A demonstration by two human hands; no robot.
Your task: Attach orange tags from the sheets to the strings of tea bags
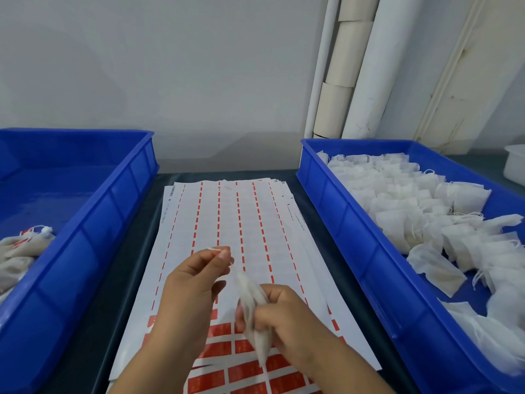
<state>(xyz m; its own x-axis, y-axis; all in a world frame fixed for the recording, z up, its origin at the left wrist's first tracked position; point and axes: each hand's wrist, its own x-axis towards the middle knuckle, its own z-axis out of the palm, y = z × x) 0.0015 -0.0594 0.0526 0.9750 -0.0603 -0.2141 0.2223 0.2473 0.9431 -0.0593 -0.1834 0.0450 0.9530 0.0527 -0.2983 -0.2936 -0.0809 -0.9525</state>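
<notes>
While raised over the sheets point(227, 223), left hand point(196, 282) pinches a tag point(216, 248); right hand point(287, 314) grips a tea bag point(252, 302).

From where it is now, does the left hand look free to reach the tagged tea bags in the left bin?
Probably not at once: the left hand pinches a small tag. The path to the tagged tea bags looks open, over the left bin wall.
</notes>
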